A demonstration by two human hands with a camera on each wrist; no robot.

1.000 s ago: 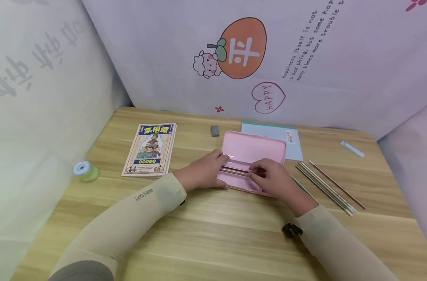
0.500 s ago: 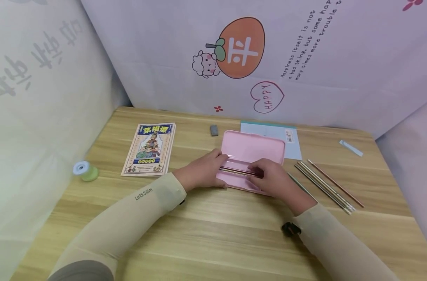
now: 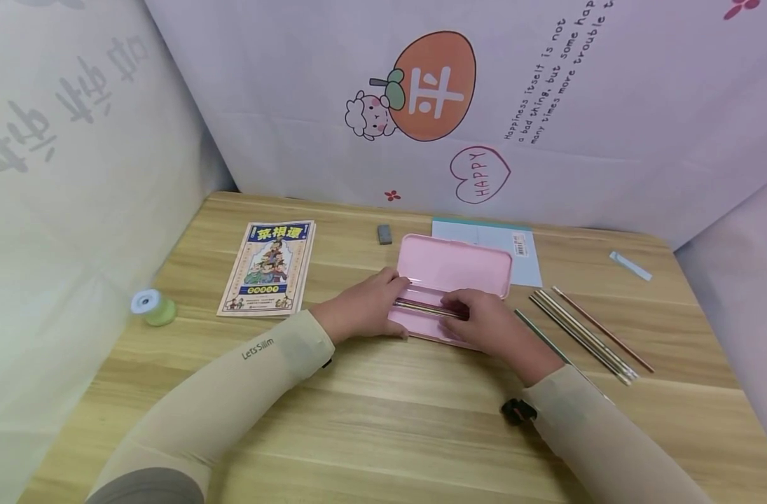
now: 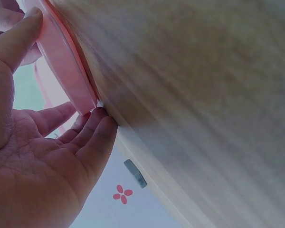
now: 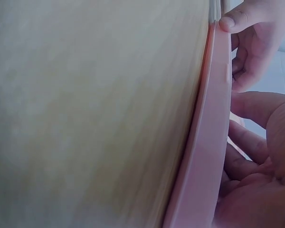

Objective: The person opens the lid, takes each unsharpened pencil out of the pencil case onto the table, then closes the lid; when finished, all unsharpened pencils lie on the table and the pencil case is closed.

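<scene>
A pink pencil case [image 3: 455,264] lies on the table, its lid folded back. My left hand [image 3: 373,306] grips its left end. In the left wrist view the thumb lies along the pink side wall [image 4: 66,61] and the other fingers reach round the end. Several thin pencils [image 3: 421,306] lie lengthwise inside the case. My right hand [image 3: 484,322] is over the right part of the case, thumb and fingers closed about the pencils' right ends. The right wrist view shows its fingertips hidden behind the case's front wall [image 5: 209,128].
Right of the case lie a green pencil [image 3: 543,336], several more pencils [image 3: 581,339] and a pale blue strip [image 3: 631,266]. A light blue notepad [image 3: 527,269] sits behind it. Leftward are a grey eraser [image 3: 384,234], a book [image 3: 266,269] and a green lidded jar [image 3: 159,310].
My right hand has shifted slightly left and toward me over the pencils. More of the green pencil shows beside the right wrist. My left hand has kept its grip on the case.
</scene>
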